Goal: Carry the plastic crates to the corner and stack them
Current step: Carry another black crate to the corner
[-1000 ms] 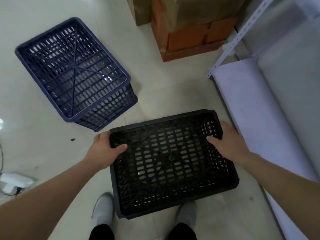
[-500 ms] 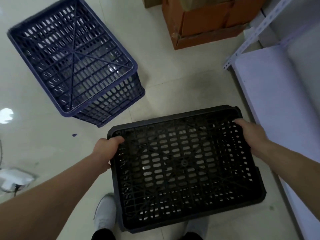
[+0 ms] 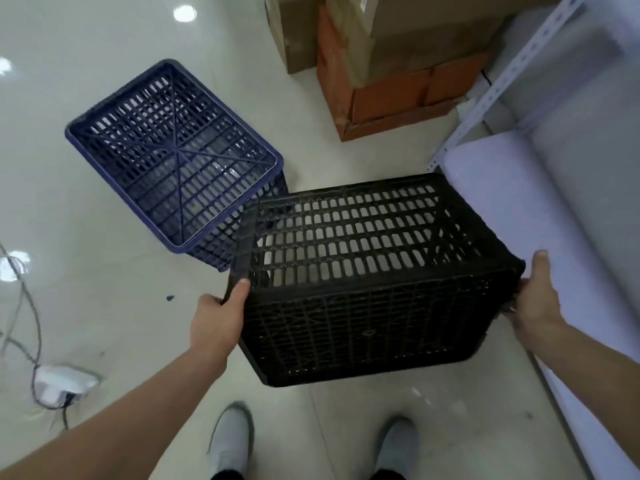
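Observation:
A black slatted plastic crate [image 3: 374, 285] is off the floor between my hands, tipped so its open top faces away from me. My left hand [image 3: 218, 317] grips its left rim, thumb on the edge. My right hand [image 3: 533, 292] grips the right rim. A dark blue crate [image 3: 173, 161] of the same kind stands open-side up on the floor at the upper left, its near corner hidden behind the black crate.
Orange-brown and tan cardboard boxes [image 3: 391, 84] stand on the floor at the top centre. A white metal shelf unit [image 3: 540, 188] runs along the right side. A floor socket with cables [image 3: 59, 386] lies at the lower left. My two grey shoes [image 3: 232, 441] show below.
The black crate has come up off the floor and tilted, its opening now facing away from me. Both hands have moved with it, staying on its left and right rims.

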Action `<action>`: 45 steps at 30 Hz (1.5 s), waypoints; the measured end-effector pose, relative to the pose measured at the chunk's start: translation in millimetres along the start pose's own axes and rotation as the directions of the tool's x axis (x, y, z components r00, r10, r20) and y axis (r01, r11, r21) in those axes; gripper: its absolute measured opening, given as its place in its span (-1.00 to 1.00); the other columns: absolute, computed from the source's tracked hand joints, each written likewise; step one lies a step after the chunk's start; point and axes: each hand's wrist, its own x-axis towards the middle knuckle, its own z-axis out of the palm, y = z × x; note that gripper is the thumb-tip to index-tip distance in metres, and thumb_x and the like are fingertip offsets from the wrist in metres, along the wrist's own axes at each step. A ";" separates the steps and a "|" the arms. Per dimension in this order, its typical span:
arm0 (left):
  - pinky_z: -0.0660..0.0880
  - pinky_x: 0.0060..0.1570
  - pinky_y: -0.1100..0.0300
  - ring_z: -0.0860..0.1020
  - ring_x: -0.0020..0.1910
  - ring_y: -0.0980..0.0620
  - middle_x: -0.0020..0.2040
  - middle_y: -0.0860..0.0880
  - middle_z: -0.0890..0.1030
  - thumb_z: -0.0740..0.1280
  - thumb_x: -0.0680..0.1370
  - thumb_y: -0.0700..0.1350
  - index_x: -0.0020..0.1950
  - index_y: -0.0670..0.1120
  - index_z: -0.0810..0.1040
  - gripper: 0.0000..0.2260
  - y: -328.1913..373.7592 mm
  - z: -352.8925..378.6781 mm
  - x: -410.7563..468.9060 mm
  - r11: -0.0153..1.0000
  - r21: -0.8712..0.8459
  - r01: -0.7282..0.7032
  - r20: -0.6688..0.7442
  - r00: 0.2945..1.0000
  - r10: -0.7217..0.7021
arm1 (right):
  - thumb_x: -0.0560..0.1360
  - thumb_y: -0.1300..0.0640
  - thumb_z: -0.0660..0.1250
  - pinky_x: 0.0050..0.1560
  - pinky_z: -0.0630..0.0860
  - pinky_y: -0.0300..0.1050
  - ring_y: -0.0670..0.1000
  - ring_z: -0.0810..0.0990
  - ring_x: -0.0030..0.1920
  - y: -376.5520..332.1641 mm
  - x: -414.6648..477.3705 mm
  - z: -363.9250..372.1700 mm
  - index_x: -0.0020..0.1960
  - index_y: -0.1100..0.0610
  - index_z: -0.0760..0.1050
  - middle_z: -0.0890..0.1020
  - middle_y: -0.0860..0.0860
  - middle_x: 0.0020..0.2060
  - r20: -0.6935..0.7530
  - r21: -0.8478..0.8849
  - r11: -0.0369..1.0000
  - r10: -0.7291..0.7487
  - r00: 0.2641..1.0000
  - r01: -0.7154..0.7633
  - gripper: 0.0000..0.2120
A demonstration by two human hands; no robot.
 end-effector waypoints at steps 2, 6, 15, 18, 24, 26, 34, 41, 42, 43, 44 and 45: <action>0.52 -0.02 -0.11 0.54 -0.08 -0.16 0.00 -0.17 0.57 0.37 0.46 0.31 0.06 -0.20 0.44 -0.43 -10.1 3.8 0.2 0.999 0.036 -0.035 0.006 0.999 0.035 | 0.44 -0.60 0.13 0.12 0.49 -0.02 0.06 0.59 0.12 -2.8 -25.6 1.0 0.42 0.03 0.49 0.61 0.00 0.21 0.061 -0.032 0.999 0.016 0.998 -0.014 -0.14; 0.43 0.06 -0.01 0.52 0.10 -0.17 0.14 -0.15 0.53 0.42 0.56 0.02 0.42 -0.20 0.33 -0.46 -30.3 10.8 -5.7 0.996 0.073 -0.046 0.100 0.994 0.038 | 0.39 -0.52 0.32 0.22 0.42 0.11 0.10 0.52 0.28 28.9 -34.4 -18.8 0.46 -0.01 0.45 0.56 0.00 0.32 0.084 -0.076 0.993 0.095 0.992 -0.089 -0.18; 0.53 -0.10 0.04 0.61 0.03 -0.15 0.10 -0.16 0.64 0.38 0.53 -0.22 0.29 -0.09 0.49 -0.68 -80.5 14.2 -1.5 0.982 0.151 0.111 0.288 0.946 -0.151 | 0.15 -0.51 0.51 0.41 0.39 0.18 0.18 0.46 0.40 85.4 -54.2 -42.1 0.48 -0.08 0.44 0.52 0.02 0.42 0.107 -0.134 0.973 0.205 0.973 -0.191 0.01; 0.57 -0.01 0.00 0.62 0.04 -0.17 0.08 -0.17 0.64 0.34 0.55 -0.27 0.23 -0.10 0.50 -0.74 -84.5 20.1 -0.4 0.977 0.151 0.148 0.320 0.928 -0.190 | -0.26 -0.66 0.46 0.50 0.28 0.20 0.13 0.31 0.56 103.6 -44.9 -47.0 0.61 -0.13 0.29 0.35 -0.05 0.57 0.147 -0.173 0.957 0.259 0.955 -0.233 0.49; 0.56 -0.04 0.02 0.63 0.02 -0.17 0.07 -0.18 0.64 0.36 0.53 -0.28 0.25 -0.13 0.48 -0.71 -93.9 23.2 9.7 0.967 0.135 0.215 0.309 0.918 -0.247 | -0.47 -0.75 0.24 0.59 0.08 0.18 0.10 0.20 0.61 116.9 -44.0 -36.8 0.67 -0.12 0.11 0.20 -0.01 0.65 0.211 -0.286 0.928 0.305 0.929 -0.240 0.75; 0.51 -0.06 0.05 0.63 -0.02 -0.14 0.04 -0.17 0.66 0.37 0.54 -0.22 0.23 -0.16 0.51 -0.73 -88.9 22.2 11.8 0.961 0.151 0.230 0.315 0.911 -0.268 | -0.43 -0.77 0.22 0.58 0.10 0.12 0.13 0.25 0.58 112.8 -44.1 -31.1 0.66 -0.01 0.16 0.25 0.06 0.63 0.165 -0.327 0.917 0.295 0.941 -0.229 0.74; 0.41 0.16 -0.05 0.53 0.25 -0.13 0.41 -0.12 0.48 0.41 0.57 0.06 0.64 -0.07 0.12 -0.26 -19.9 27.8 46.2 0.999 0.023 0.044 0.196 0.979 -0.048 | 0.53 -0.40 0.30 0.29 0.50 0.11 0.07 0.61 0.14 58.3 -3.9 16.2 0.34 0.00 0.55 0.65 0.04 0.21 0.221 -0.379 0.911 -0.084 0.972 0.165 -0.41; 0.54 -0.28 0.11 0.66 -0.10 -0.11 0.04 -0.15 0.68 0.36 0.54 0.12 0.32 -0.09 0.54 -0.56 21.3 42.0 44.2 0.982 -0.145 0.120 0.279 0.957 -0.076 | 0.45 -0.33 0.37 0.13 0.56 0.07 0.10 0.62 0.07 35.9 7.9 34.4 0.29 0.10 0.58 0.65 0.07 0.08 0.167 -0.167 0.986 0.023 0.986 0.005 -0.39; 0.54 -0.27 0.09 0.65 -0.09 -0.12 0.07 -0.16 0.67 0.36 0.52 0.14 0.32 -0.09 0.53 -0.54 23.8 41.6 42.3 0.978 -0.171 0.121 0.261 0.963 -0.074 | 0.35 -0.40 0.38 0.18 0.55 0.11 0.12 0.60 0.14 35.3 5.8 30.4 0.43 0.11 0.50 0.63 0.08 0.17 0.144 -0.123 0.992 0.044 0.989 -0.026 -0.18; 0.55 -0.26 0.07 0.65 -0.06 -0.12 0.11 -0.17 0.66 0.37 0.49 0.17 0.33 -0.08 0.52 -0.49 26.2 41.5 39.8 0.973 -0.199 0.119 0.247 0.967 -0.068 | 0.26 -0.45 0.37 0.26 0.53 0.15 0.14 0.58 0.22 34.9 2.6 26.0 0.52 0.10 0.42 0.60 0.08 0.26 0.119 -0.082 0.996 0.049 0.992 -0.039 -0.02; 0.59 -0.23 0.02 0.65 -0.02 -0.13 0.15 -0.16 0.65 0.38 0.42 0.22 0.35 -0.08 0.49 -0.41 29.2 41.3 36.7 0.968 -0.227 0.109 0.231 0.971 -0.055 | 0.21 -0.49 0.37 0.34 0.48 0.20 0.14 0.55 0.29 35.4 -0.4 21.3 0.57 0.08 0.37 0.56 0.07 0.34 0.093 -0.040 0.999 0.038 0.995 -0.035 0.07; 0.62 -0.15 -0.06 0.64 0.03 -0.14 0.20 -0.16 0.63 0.39 0.33 0.28 0.38 -0.07 0.46 -0.29 32.3 40.9 34.5 0.965 -0.249 0.087 0.204 0.978 -0.036 | 0.19 -0.50 0.36 0.40 0.44 0.23 0.14 0.53 0.33 36.6 -3.4 16.4 0.58 0.07 0.35 0.54 0.06 0.39 0.072 -0.009 1.000 0.027 0.997 -0.026 0.10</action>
